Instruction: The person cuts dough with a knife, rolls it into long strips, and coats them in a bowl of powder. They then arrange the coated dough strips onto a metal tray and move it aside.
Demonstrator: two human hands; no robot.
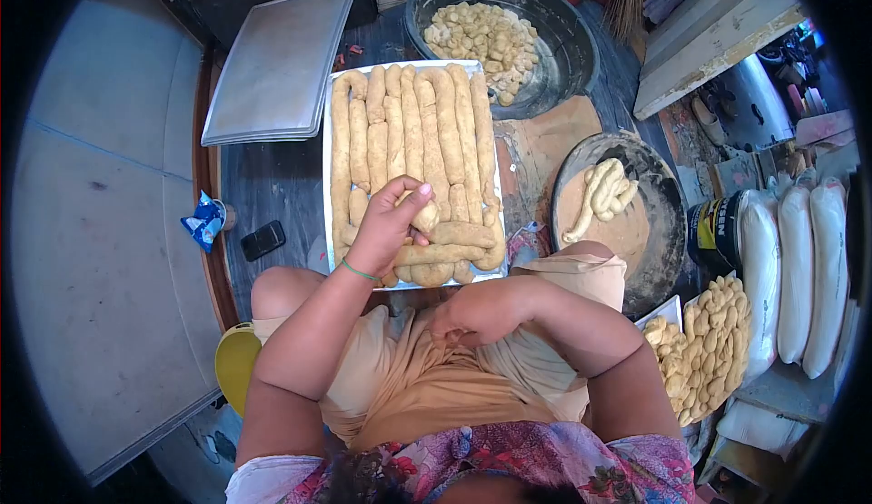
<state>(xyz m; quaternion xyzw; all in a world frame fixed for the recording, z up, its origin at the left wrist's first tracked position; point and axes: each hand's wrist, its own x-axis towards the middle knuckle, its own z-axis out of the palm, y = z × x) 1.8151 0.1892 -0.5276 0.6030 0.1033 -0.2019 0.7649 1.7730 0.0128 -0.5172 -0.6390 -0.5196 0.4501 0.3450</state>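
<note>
A white-edged tray stands before my knees, covered with long ropes of tan dough laid side by side, with shorter pieces crosswise at the near end. Over that near end, my left hand is closed around a pale piece of dough, its thumb on top. My right hand rests low over my lap, just short of the tray. Its fingers are curled in, and whatever they may hold is hidden.
A dark basin of small dough lumps stands behind the tray. To the right, a round pan holds powder and a dough coil. Shaped pieces lie at lower right. Flat metal sheets and a phone are left.
</note>
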